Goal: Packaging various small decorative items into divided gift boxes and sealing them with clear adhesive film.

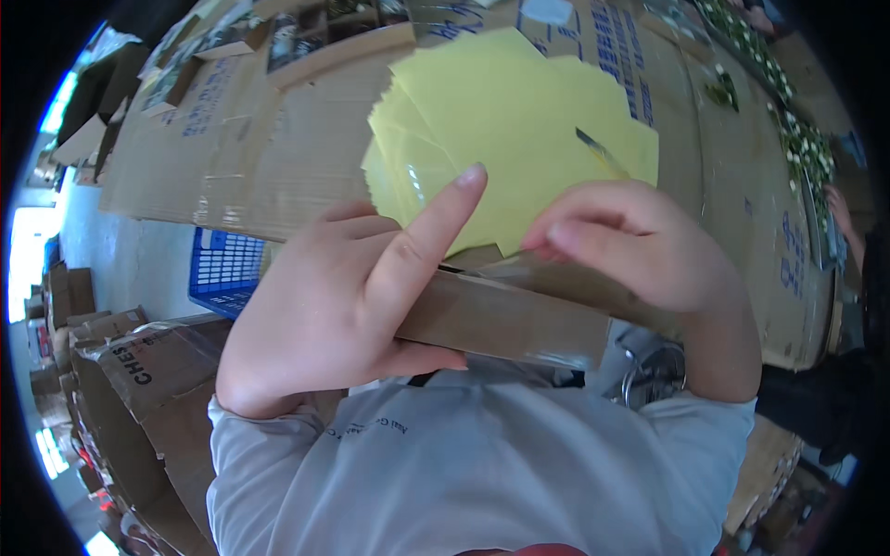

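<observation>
My left hand [324, 296] wraps round the left end of a long, narrow brown cardboard box [510, 320] close to my body. Its index finger stretches up over the yellow sheets, and the thumb lies along the lower side. Above the right part of the box, my right hand [640, 241] has thumb and fingers pinched together; whatever is between them is too hidden to name. A loose stack of yellow sheets [519, 120] lies just beyond both hands. On it rests a thin tool with a dark pointed tip [598, 148], partly covered by my right hand.
Brown cardboard covers the table [278, 157]. Open boxes with small items [343, 37] stand at its far left. Green sprigs with white buds [807, 153] lie at the right, near another person's hand [837, 206]. A blue plastic basket [222, 264] and large carton [158, 371] are at left.
</observation>
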The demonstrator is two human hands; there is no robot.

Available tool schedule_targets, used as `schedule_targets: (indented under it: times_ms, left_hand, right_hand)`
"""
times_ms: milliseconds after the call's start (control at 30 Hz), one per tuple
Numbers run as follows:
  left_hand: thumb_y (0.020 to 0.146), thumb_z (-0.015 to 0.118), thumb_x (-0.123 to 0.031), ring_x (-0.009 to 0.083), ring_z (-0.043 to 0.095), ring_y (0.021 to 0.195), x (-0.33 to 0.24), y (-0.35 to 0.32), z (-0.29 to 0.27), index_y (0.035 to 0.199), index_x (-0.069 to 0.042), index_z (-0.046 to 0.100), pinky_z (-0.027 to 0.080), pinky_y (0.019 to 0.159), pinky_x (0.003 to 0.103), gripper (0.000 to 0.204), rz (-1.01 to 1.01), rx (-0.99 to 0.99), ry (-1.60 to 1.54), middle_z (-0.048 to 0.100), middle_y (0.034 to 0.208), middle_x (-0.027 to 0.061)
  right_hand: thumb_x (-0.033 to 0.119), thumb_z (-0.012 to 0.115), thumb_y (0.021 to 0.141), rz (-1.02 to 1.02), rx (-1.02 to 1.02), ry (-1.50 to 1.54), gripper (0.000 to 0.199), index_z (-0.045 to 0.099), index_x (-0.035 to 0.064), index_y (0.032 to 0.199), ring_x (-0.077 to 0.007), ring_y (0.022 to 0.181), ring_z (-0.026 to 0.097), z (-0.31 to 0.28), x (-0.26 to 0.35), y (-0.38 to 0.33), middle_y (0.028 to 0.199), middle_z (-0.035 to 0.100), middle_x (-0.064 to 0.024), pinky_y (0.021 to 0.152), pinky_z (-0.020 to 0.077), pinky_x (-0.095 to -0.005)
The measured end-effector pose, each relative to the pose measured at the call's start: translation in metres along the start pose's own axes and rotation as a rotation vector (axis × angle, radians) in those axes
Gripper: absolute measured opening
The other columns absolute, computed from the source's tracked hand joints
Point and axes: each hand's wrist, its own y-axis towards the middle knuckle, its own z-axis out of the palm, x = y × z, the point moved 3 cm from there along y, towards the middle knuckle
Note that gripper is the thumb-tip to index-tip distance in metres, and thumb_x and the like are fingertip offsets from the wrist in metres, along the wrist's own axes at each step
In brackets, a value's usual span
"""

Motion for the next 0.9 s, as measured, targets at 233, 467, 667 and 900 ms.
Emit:
schedule_targets:
  times_ms: [233, 467, 667, 900]
  left_hand:
    - [0.053, 0.08, -0.045, 0.0255, 0.06, 0.067, -0.01, -0.003, 0.02, 0.141, 0.005, 0.025, 0.046, 0.069, 0.041, 0.116, 0.101, -0.04, -0.061, 0.063, 0.079, 0.0074]
    - [0.057, 0.081, -0.043, 0.0264, 0.06, 0.067, -0.02, -0.012, 0.034, 0.142, -0.001, 0.025, 0.046, 0.069, 0.043, 0.11, 0.157, -0.001, -0.05, 0.064, 0.086, 0.0082]
    - [0.059, 0.081, -0.041, 0.0264, 0.061, 0.07, -0.027, -0.017, 0.042, 0.141, -0.005, 0.029, 0.047, 0.071, 0.045, 0.104, 0.154, -0.022, 0.131, 0.064, 0.088, 0.0093]
    - [0.06, 0.08, -0.039, 0.0262, 0.06, 0.07, -0.024, -0.019, 0.046, 0.141, -0.006, 0.029, 0.047, 0.071, 0.045, 0.101, 0.127, 0.01, 0.108, 0.064, 0.089, 0.0095]
  right_hand:
    - [0.034, 0.057, 0.093, 0.24, 0.107, 0.159, 0.035, 0.067, 0.0024, 0.084, -0.0084, 0.066, 0.054, 0.034, -0.029, 0.003, 0.072, 0.062, -0.0004, 0.062, 0.0437, -0.0252]
    - [0.04, 0.057, 0.091, 0.366, 0.098, 0.172, 0.04, 0.065, 0.0033, 0.079, -0.009, 0.065, 0.054, 0.037, -0.041, -0.007, 0.071, 0.062, -0.0018, 0.061, 0.0436, -0.0253]
    - [0.037, 0.065, 0.086, 0.383, 0.176, 0.058, 0.034, 0.062, 0.0045, 0.075, -0.0082, 0.063, 0.05, 0.038, -0.045, -0.011, 0.069, 0.058, -0.0001, 0.057, 0.04, -0.0255]
    - [0.027, 0.069, 0.083, 0.399, 0.127, 0.218, 0.025, 0.062, 0.0044, 0.077, -0.0065, 0.066, 0.049, 0.043, -0.057, -0.014, 0.069, 0.057, 0.0019, 0.056, 0.0386, -0.0244]
